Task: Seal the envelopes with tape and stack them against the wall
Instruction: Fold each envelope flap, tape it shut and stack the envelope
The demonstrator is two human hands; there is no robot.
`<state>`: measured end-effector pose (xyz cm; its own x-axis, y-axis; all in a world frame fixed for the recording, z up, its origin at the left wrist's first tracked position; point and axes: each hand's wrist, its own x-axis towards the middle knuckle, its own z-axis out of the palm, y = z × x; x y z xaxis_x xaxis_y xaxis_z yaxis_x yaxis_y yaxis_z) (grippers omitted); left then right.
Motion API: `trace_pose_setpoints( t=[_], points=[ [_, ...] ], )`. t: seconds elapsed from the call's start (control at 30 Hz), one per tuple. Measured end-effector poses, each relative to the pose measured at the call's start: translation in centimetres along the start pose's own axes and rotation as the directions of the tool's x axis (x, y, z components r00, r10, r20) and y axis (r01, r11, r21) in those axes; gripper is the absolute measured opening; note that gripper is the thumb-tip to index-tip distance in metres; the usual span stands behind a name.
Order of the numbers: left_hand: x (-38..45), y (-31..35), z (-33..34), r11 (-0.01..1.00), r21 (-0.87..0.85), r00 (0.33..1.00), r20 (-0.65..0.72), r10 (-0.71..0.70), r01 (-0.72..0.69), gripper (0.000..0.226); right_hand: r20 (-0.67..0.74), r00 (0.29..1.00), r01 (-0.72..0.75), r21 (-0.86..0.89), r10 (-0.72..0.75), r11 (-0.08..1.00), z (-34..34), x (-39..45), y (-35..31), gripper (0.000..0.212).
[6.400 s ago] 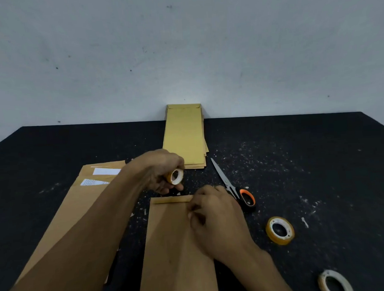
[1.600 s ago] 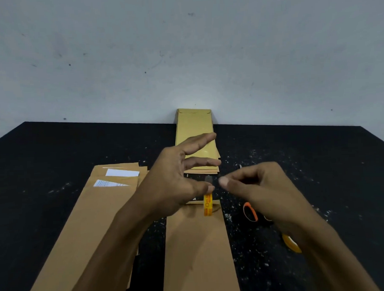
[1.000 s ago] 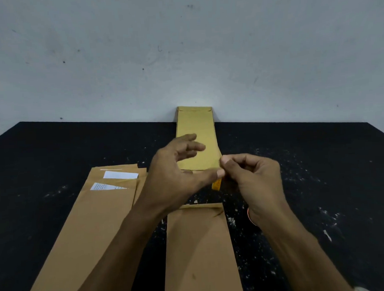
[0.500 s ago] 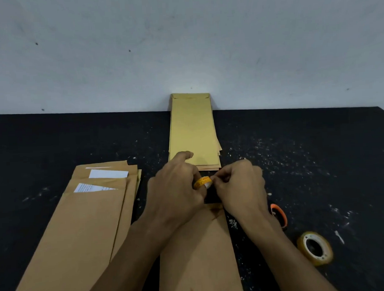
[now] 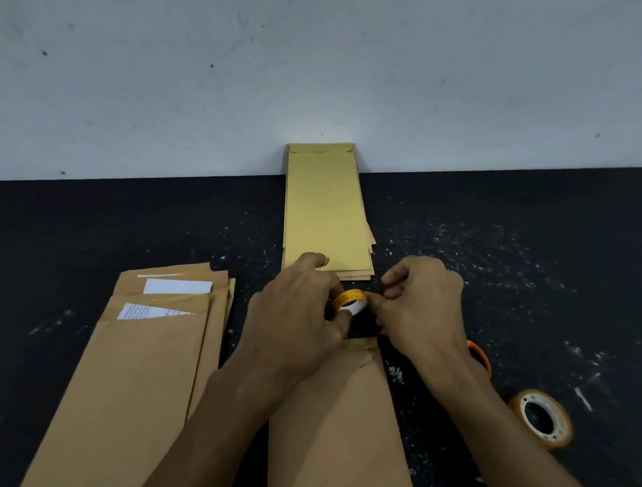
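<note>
At the centre of the frame the left hand (image 5: 300, 318) has its grip curled round a small yellow tape roll (image 5: 349, 301), held just above the top edge of the brown envelope (image 5: 334, 419) that runs down the lower middle of the black desk (image 5: 90, 224). The right hand (image 5: 421, 305), just right of the roll, pinches at the roll's edge with thumb and fingertip. Above them, a stack of yellow envelopes (image 5: 323, 206) leans against the wall (image 5: 304, 67). At lower left lies a pile of open envelopes (image 5: 140, 361) with white paper showing. A second tape roll (image 5: 544, 417) lies at lower right, and an orange scissor handle (image 5: 479, 354) peeks out beside the right wrist.
</note>
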<state>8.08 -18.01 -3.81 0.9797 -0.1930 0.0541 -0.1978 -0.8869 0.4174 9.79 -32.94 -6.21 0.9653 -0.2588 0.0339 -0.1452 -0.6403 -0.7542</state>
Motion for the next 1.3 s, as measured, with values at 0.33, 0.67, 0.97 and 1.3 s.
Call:
trace_pose_setpoints(
  t=[0.33, 0.67, 0.97, 1.3],
  points=[
    [-0.1, -0.3, -4.3, 0.38, -0.918, 0.984, -0.155, -0.085, -0.112, 0.048, 0.071, 0.993, 0.054, 0.444, -0.095, 0.894, -2.4, -0.8, -2.1, 0.006],
    [0.0, 0.2, -3.4, 0.146, -0.984, 0.995, -0.1, -0.009, -0.098, 0.057, 0.174, 0.985, -0.132, 0.714, 0.008, 0.688, -3.1, -2.1, -4.2, 0.01],
    [0.1, 0.6, -2.9, 0.188, -0.979, 0.996, -0.076, 0.046, -0.083, 0.057, 0.179, 0.979, -0.197, 0.746, 0.093, 0.636, -3.4, -1.8, -4.4, 0.018],
    [-0.8, 0.7, -3.2, 0.529, -0.834, 0.987, -0.127, 0.094, -0.158, 0.048, 0.285, 0.954, -0.225, 0.889, -0.097, 0.398, -4.9, -1.9, -5.4, 0.012]
  ],
)
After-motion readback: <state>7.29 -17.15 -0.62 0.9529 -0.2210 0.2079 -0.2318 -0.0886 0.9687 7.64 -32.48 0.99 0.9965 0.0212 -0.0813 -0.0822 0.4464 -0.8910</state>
